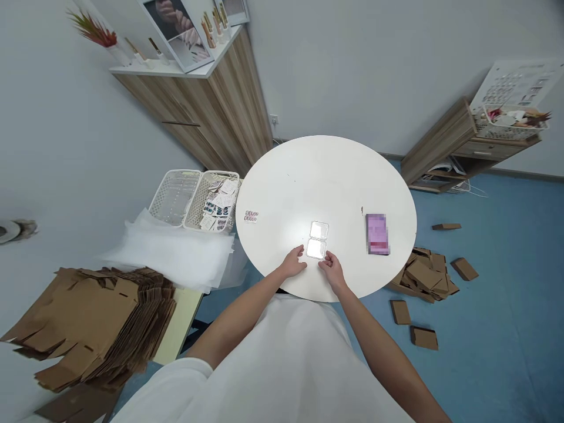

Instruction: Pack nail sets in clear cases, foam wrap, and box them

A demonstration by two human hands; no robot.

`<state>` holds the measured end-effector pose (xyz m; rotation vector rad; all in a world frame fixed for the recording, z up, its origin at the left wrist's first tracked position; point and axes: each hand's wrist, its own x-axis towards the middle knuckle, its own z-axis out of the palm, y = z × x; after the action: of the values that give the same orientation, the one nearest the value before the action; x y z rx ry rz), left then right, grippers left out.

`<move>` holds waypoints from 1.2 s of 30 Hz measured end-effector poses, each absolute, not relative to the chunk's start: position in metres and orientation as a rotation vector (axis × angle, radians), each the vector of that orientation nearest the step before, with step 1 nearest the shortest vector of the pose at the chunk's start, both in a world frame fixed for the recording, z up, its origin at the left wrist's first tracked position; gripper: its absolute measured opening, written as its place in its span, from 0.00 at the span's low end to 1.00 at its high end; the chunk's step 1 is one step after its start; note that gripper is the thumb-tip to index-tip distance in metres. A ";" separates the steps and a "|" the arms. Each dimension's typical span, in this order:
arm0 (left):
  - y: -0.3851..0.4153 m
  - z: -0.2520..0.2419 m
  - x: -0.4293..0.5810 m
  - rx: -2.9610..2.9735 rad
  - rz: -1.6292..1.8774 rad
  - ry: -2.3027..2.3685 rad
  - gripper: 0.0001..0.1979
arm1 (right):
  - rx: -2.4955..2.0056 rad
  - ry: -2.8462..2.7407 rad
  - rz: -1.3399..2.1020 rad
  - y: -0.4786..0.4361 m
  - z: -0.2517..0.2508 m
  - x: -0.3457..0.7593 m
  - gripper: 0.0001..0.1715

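Observation:
A small clear plastic case point(316, 248) lies opened flat on the white oval table point(277, 182), its lid folded back away from me. My left hand point(294, 262) is just left of the case, thumb and fingers apart, with nothing in it. On the other side my right hand point(332, 270) has its fingertips at the case's lower right corner; thumb and fingers are apart, and whether they touch the case is hard to see. Near the table's left edge lies a small card of pink press-on nails point(251, 217). A purple pixelated rectangle point(378, 234) rests at the right.
Beside the table at left stands a white basket point(238, 200) of nail cards, near clear plastic sheets point(176, 249) and stacked flat cardboard point(97, 323). Small brown boxes point(425, 273) lie on the floor at right. A wooden cabinet point(233, 100) stands behind.

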<state>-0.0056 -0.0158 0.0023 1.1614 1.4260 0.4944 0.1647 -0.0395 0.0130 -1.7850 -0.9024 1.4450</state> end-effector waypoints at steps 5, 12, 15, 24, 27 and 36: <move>-0.021 0.008 -0.030 1.187 0.505 1.457 0.30 | -1.822 -0.896 1.193 -0.048 0.015 0.158 0.29; 0.004 0.020 -0.114 1.363 0.582 1.816 0.22 | -1.618 -1.176 1.339 -0.026 0.032 0.098 0.18; 0.029 0.033 -0.160 1.564 0.496 1.914 0.22 | -1.619 -1.294 1.394 0.003 0.034 0.063 0.19; 0.103 0.048 -0.231 2.068 0.025 1.849 0.17 | -1.730 -1.706 1.251 0.074 0.018 -0.017 0.25; 0.116 0.042 -0.234 2.142 -0.055 1.795 0.18 | -1.786 -1.793 1.200 0.086 0.014 -0.034 0.28; 0.135 0.029 -0.237 2.184 -0.207 1.697 0.30 | -1.984 -2.056 1.061 0.117 0.008 -0.076 0.38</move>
<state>-0.2365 0.1353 0.0289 2.1837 1.6970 -0.2068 -0.0757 0.1171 0.0083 -1.9838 -2.0564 1.0614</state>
